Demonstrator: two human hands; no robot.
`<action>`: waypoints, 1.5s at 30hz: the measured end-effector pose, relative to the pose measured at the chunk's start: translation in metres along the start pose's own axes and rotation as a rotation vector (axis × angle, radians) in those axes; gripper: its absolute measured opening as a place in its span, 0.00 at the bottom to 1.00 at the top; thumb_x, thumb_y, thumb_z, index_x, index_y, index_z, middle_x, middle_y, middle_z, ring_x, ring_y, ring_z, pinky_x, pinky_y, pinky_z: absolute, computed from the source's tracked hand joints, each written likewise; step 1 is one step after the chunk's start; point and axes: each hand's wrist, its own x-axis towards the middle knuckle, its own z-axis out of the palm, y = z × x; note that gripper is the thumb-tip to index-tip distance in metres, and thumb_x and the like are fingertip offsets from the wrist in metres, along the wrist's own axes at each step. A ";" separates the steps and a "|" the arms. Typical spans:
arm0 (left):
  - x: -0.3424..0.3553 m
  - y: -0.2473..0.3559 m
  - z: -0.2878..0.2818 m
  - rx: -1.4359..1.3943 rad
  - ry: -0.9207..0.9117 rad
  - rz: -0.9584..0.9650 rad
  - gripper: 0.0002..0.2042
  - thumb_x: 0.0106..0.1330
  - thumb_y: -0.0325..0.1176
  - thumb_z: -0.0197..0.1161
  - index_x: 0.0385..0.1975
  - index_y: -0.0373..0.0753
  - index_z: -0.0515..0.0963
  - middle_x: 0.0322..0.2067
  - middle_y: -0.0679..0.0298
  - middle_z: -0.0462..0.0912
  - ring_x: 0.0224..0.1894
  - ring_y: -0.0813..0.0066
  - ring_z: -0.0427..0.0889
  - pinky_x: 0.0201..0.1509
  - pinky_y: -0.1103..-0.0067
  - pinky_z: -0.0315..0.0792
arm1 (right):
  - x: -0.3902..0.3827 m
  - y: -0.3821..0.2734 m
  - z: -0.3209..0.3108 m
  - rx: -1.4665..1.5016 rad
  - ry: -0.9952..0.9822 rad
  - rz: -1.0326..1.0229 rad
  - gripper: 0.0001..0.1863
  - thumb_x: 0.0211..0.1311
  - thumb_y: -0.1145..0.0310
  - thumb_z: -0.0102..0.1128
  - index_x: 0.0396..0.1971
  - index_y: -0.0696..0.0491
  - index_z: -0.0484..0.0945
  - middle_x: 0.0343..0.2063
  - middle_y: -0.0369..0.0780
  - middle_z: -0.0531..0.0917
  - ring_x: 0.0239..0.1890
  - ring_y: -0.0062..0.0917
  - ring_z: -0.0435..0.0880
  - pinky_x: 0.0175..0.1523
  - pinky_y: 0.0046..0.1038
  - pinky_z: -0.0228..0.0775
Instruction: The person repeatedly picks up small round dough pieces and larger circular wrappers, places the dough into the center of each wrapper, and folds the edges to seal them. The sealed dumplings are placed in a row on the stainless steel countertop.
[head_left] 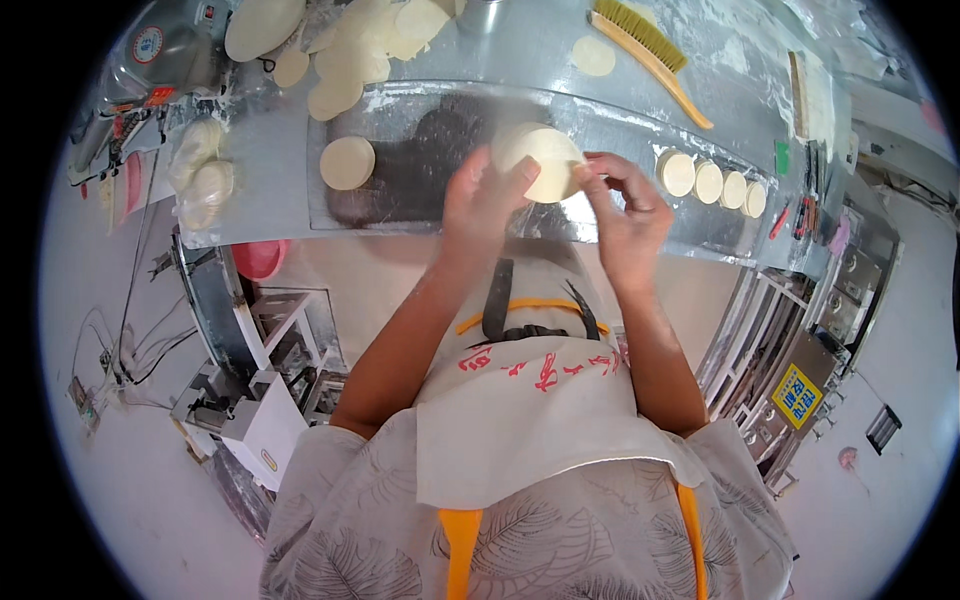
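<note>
Both my hands hold a stack of pale round dough wrappers (552,150) above the front of the metal table. My left hand (478,200) grips its left side with the thumb laid over the wrappers; motion blurs part of this hand. With thumb and fingers, my right hand (630,205) pinches the right edge. To the left, a separate wrapper stack (347,163) sits on the dark, floured work surface (405,190). Several smaller wrapper stacks (708,183) stand in a row to the right of my right hand.
A heap of loose wrappers (365,40) lies at the far left, and a single wrapper (594,56) near a wooden-handled brush (645,50). Bagged wrappers (205,185) rest at the table's left edge, by a grey machine (165,50). A pink basin (260,260) is below.
</note>
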 end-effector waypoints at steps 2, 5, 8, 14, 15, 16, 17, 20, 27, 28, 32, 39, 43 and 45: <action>0.000 0.002 -0.013 -0.034 -0.020 -0.016 0.18 0.80 0.30 0.65 0.64 0.32 0.77 0.58 0.58 0.86 0.58 0.69 0.86 0.63 0.69 0.82 | 0.006 -0.001 -0.012 0.205 0.042 0.212 0.12 0.70 0.71 0.75 0.48 0.60 0.87 0.35 0.40 0.91 0.37 0.14 0.85 0.45 0.22 0.79; 0.003 0.001 -0.043 -0.031 0.006 -0.049 0.18 0.81 0.29 0.63 0.66 0.32 0.76 0.60 0.56 0.85 0.61 0.65 0.85 0.67 0.64 0.82 | 0.027 0.012 -0.029 -0.082 0.000 0.325 0.14 0.72 0.70 0.72 0.52 0.61 0.86 0.36 0.41 0.90 0.37 0.14 0.84 0.44 0.23 0.78; 0.000 0.012 -0.071 0.016 0.053 -0.087 0.18 0.81 0.30 0.63 0.66 0.32 0.76 0.60 0.56 0.85 0.62 0.64 0.85 0.67 0.65 0.82 | 0.045 0.041 -0.047 -0.083 -0.011 0.376 0.15 0.73 0.68 0.71 0.52 0.62 0.86 0.35 0.41 0.90 0.37 0.15 0.85 0.44 0.24 0.79; -0.001 0.029 -0.103 0.079 0.056 -0.081 0.18 0.81 0.31 0.62 0.66 0.31 0.76 0.59 0.57 0.85 0.61 0.66 0.86 0.66 0.66 0.82 | 0.053 0.068 -0.028 -0.236 -0.198 0.337 0.15 0.75 0.66 0.70 0.50 0.63 0.87 0.38 0.43 0.92 0.40 0.21 0.90 0.47 0.27 0.82; -0.001 0.033 -0.100 0.059 0.055 -0.066 0.18 0.81 0.31 0.62 0.65 0.31 0.77 0.59 0.57 0.85 0.61 0.66 0.86 0.66 0.66 0.82 | 0.058 0.067 -0.014 -0.126 -0.219 0.380 0.15 0.75 0.66 0.69 0.50 0.63 0.87 0.39 0.42 0.92 0.39 0.21 0.89 0.46 0.28 0.83; -0.008 0.034 -0.098 0.043 0.061 -0.071 0.18 0.81 0.31 0.63 0.65 0.31 0.77 0.59 0.57 0.85 0.61 0.67 0.86 0.66 0.66 0.82 | 0.056 0.068 -0.001 -0.039 -0.220 0.404 0.15 0.75 0.66 0.69 0.50 0.63 0.87 0.39 0.42 0.92 0.39 0.21 0.89 0.45 0.28 0.83; -0.010 0.033 -0.097 0.030 0.071 -0.084 0.18 0.81 0.32 0.64 0.65 0.32 0.77 0.58 0.58 0.86 0.59 0.69 0.86 0.65 0.69 0.82 | 0.060 0.069 0.010 0.050 -0.216 0.421 0.15 0.75 0.65 0.69 0.50 0.63 0.87 0.39 0.42 0.92 0.39 0.22 0.89 0.45 0.28 0.84; -0.011 0.030 -0.095 0.006 0.070 -0.096 0.18 0.80 0.33 0.66 0.65 0.34 0.78 0.55 0.62 0.87 0.56 0.75 0.86 0.60 0.75 0.80 | 0.053 0.112 0.034 0.059 -0.240 0.490 0.15 0.76 0.65 0.69 0.51 0.61 0.87 0.39 0.41 0.92 0.38 0.23 0.90 0.46 0.31 0.84; -0.022 0.033 -0.090 0.115 -0.103 -0.035 0.19 0.79 0.26 0.65 0.67 0.33 0.76 0.58 0.60 0.86 0.58 0.73 0.85 0.61 0.73 0.82 | 0.025 0.042 0.037 -0.037 -0.252 0.313 0.24 0.72 0.57 0.72 0.59 0.58 0.85 0.50 0.41 0.91 0.54 0.29 0.89 0.63 0.37 0.79; -0.024 0.036 -0.083 0.127 -0.115 -0.030 0.19 0.79 0.26 0.65 0.67 0.33 0.76 0.58 0.61 0.86 0.58 0.73 0.85 0.61 0.74 0.81 | 0.013 0.027 0.039 0.241 -0.326 0.404 0.26 0.71 0.58 0.73 0.61 0.59 0.82 0.52 0.42 0.90 0.56 0.29 0.87 0.65 0.36 0.77; -0.019 0.051 -0.060 0.207 -0.175 -0.015 0.19 0.79 0.28 0.67 0.67 0.33 0.76 0.57 0.62 0.86 0.55 0.77 0.84 0.59 0.76 0.80 | 0.007 -0.005 0.044 0.819 -0.593 0.521 0.35 0.69 0.63 0.76 0.70 0.63 0.74 0.60 0.43 0.85 0.63 0.28 0.82 0.70 0.32 0.71; 0.025 0.083 -0.053 0.495 -0.102 0.122 0.18 0.79 0.34 0.68 0.62 0.33 0.79 0.52 0.65 0.86 0.52 0.82 0.82 0.54 0.81 0.77 | 0.054 -0.021 0.073 0.630 -0.474 0.393 0.25 0.70 0.70 0.75 0.62 0.62 0.80 0.50 0.40 0.90 0.50 0.20 0.86 0.60 0.26 0.77; 0.077 0.102 -0.036 0.443 -0.086 0.126 0.23 0.80 0.41 0.68 0.64 0.31 0.76 0.54 0.60 0.85 0.55 0.75 0.82 0.54 0.75 0.81 | 0.091 -0.041 0.074 0.301 -0.259 0.073 0.20 0.70 0.71 0.74 0.59 0.59 0.83 0.45 0.40 0.92 0.44 0.22 0.89 0.54 0.25 0.80; 0.094 0.107 -0.007 0.193 -0.022 0.024 0.27 0.81 0.47 0.66 0.66 0.30 0.73 0.57 0.57 0.83 0.60 0.69 0.82 0.56 0.70 0.83 | 0.110 -0.047 0.065 -0.084 -0.110 -0.224 0.19 0.70 0.72 0.73 0.59 0.57 0.83 0.44 0.40 0.93 0.44 0.26 0.91 0.54 0.25 0.81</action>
